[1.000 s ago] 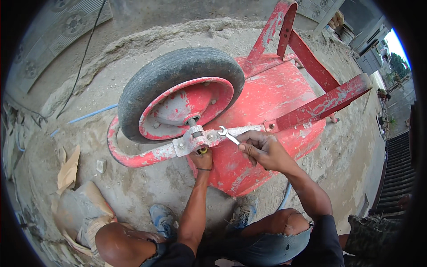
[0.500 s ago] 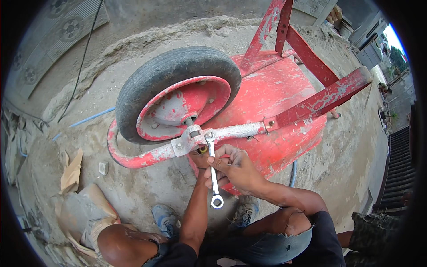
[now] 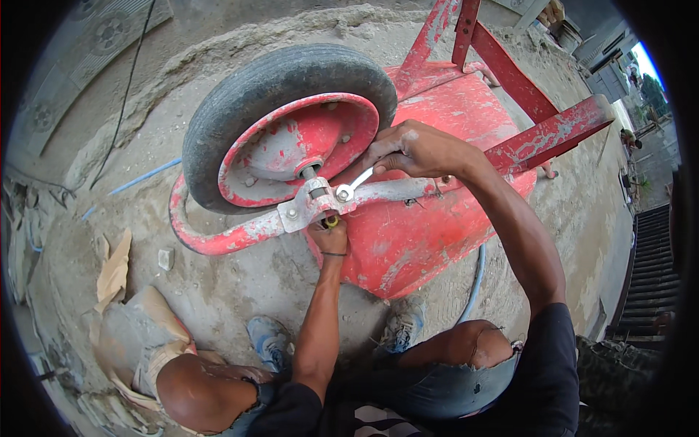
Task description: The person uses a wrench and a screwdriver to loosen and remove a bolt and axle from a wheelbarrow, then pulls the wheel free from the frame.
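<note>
An overturned red wheelbarrow (image 3: 444, 109) lies before me, its paint scraped. Its black-tyred wheel (image 3: 218, 124) sits beside a metal axle bracket (image 3: 304, 213). My right hand (image 3: 415, 153) grips a steel wrench (image 3: 361, 180), whose head is on a bolt (image 3: 344, 194) at the bracket's right side. Below the bracket my left hand (image 3: 328, 237) is closed around a small yellow object (image 3: 332, 221), possibly a tool, mostly hidden by the fingers and bracket.
Torn brown paper sacks (image 3: 145, 328) and a small concrete chunk (image 3: 166, 258) lie at left on dusty ground. A blue hose (image 3: 477, 284) runs right of my knees. A dark ribbed metal panel (image 3: 648, 269) is at far right; a cracked concrete edge (image 3: 167, 58) runs behind.
The wrench was raised off the bolt, then pointed down from it; now my right hand has swung it up and right. My left hand stays under the bracket.
</note>
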Demonstrator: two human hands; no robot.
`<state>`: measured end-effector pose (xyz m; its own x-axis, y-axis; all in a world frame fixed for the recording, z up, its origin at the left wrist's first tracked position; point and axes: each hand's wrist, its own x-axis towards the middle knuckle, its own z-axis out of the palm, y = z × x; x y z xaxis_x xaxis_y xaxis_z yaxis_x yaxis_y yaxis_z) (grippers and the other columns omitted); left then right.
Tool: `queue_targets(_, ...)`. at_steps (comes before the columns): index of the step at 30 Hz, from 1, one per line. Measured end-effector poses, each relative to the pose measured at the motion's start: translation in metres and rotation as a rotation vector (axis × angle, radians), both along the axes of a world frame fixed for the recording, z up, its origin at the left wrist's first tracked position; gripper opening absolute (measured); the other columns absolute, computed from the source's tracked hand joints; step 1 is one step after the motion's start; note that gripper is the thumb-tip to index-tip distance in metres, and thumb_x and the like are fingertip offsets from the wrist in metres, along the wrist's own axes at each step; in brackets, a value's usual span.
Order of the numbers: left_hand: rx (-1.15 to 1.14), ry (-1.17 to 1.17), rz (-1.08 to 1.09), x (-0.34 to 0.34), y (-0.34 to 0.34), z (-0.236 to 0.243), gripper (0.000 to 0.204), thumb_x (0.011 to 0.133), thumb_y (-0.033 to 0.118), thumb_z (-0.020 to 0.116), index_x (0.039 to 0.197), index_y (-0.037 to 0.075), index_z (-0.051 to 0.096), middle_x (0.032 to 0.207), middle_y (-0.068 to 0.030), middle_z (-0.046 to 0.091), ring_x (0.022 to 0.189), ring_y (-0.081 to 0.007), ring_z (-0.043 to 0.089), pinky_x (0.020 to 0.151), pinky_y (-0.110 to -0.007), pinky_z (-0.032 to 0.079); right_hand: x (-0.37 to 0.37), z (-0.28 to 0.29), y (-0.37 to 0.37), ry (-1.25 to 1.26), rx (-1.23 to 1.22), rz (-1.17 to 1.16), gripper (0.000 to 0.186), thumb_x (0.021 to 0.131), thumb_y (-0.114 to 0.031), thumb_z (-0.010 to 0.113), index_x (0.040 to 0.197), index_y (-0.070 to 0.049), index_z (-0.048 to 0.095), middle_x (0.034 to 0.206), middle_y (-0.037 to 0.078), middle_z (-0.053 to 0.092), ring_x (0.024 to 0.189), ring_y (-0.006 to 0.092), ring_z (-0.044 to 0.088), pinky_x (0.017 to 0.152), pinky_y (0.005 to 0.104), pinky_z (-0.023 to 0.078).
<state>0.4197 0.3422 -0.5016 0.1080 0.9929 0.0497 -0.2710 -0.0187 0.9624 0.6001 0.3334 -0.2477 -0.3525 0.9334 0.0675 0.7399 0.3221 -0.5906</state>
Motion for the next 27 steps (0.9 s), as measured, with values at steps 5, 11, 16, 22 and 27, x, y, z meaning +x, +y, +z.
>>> queue_targets(5, 0.076, -0.087, 0.099, 0.008, 0.011, -0.006, 0.008, 0.070, -0.006, 0.055, 0.069, 0.001, 0.052, 0.063, 0.0013, 0.050, 0.053, -0.0068, 0.045, 0.046, -0.025, 0.033, -0.030, 0.002, -0.063, 0.104, 0.013, -0.470, 0.016, 0.086, -0.010, 0.064, 0.101, -0.005, 0.068, 0.075, 0.011, 0.066, 0.070, 0.0229, 0.065, 0.064, 0.0351, 0.049)
queue_targets(11, 0.173, -0.006, 0.154, 0.007, 0.005, 0.002, 0.007, 0.070, -0.007, 0.055, 0.071, 0.000, 0.056, 0.062, 0.0003, 0.051, 0.054, -0.0084, 0.048, 0.047, -0.025, 0.035, -0.103, -0.021, -0.101, 0.785, -0.524, -0.789, 0.025, 0.095, -0.022, 0.061, 0.107, 0.000, 0.059, 0.067, 0.003, 0.062, 0.053, 0.0095, 0.059, 0.046, 0.0250, 0.043)
queue_targets(16, 0.077, 0.036, 0.021, -0.004, 0.009, -0.014, 0.013, 0.069, -0.007, 0.054, 0.079, -0.001, 0.058, 0.070, -0.0017, 0.057, 0.060, -0.0122, 0.054, 0.053, -0.029, 0.041, -0.118, -0.027, -0.104, 0.993, -0.454, -0.826, 0.024, 0.094, -0.021, 0.062, 0.106, 0.000, 0.058, 0.070, 0.005, 0.064, 0.054, 0.0116, 0.062, 0.046, 0.0240, 0.044)
queue_targets(22, -0.010, -0.089, 0.075, 0.005, 0.000, 0.012, 0.010, 0.066, -0.004, 0.060, 0.076, 0.000, 0.059, 0.069, 0.0025, 0.055, 0.060, -0.0082, 0.049, 0.053, -0.028, 0.039, -0.127, -0.023, -0.098, 1.102, -0.537, -0.858, 0.024, 0.093, -0.018, 0.064, 0.105, 0.001, 0.057, 0.071, 0.010, 0.067, 0.054, 0.0177, 0.065, 0.047, 0.0266, 0.051)
queue_targets(27, -0.566, -0.365, -0.205, -0.007, -0.006, -0.032, 0.007, 0.069, -0.003, 0.058, 0.075, 0.000, 0.059, 0.068, 0.0024, 0.055, 0.060, -0.0082, 0.049, 0.052, -0.027, 0.038, -0.150, -0.025, -0.080, 1.309, -0.545, -0.844, 0.025, 0.093, -0.019, 0.063, 0.104, 0.000, 0.051, 0.078, 0.016, 0.069, 0.062, 0.0219, 0.070, 0.052, 0.0302, 0.057)
